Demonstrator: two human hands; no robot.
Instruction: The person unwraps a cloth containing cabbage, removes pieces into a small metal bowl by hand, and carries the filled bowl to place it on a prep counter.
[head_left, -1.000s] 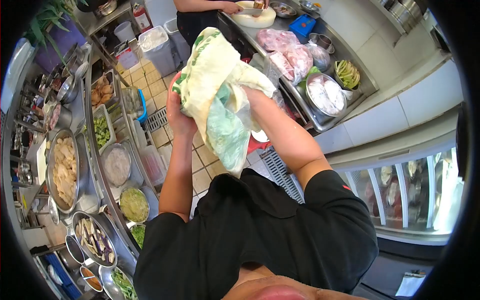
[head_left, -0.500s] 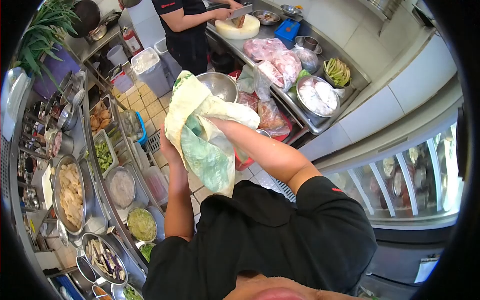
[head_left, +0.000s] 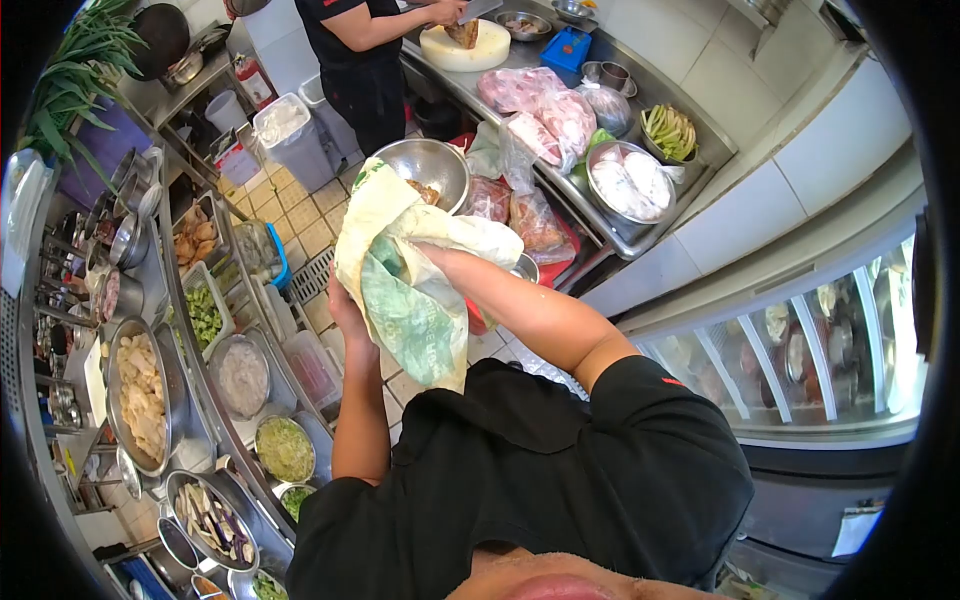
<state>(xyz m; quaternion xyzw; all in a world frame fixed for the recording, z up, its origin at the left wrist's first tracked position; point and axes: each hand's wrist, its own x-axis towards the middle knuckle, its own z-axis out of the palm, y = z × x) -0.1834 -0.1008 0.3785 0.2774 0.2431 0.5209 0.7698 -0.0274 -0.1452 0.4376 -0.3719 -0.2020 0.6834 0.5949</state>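
A crumpled cream and green cloth (head_left: 405,300) hangs in the air in front of my chest, bunched round both hands. My left hand (head_left: 345,308) grips its left side, with the fingers mostly hidden behind the fabric. From the right, my right hand (head_left: 428,254) reaches into the folds; just its back near the wrist shows. Beyond the cloth is a steel bowl (head_left: 440,165) with browned food in it. Bagged meat (head_left: 537,225) lies to the right of that bowl.
On the left, a counter holds a pan of pale pieces (head_left: 143,400) and several vegetable containers. A co-worker (head_left: 360,60) cuts meat on a round board (head_left: 465,48) at the back. To the right stands a glass-fronted fridge (head_left: 790,360).
The cloth has shifted slightly in my hands, its top edge now lower. My view has moved a little, and more of the steel bowl and its browned food shows. The co-worker's knife has moved.
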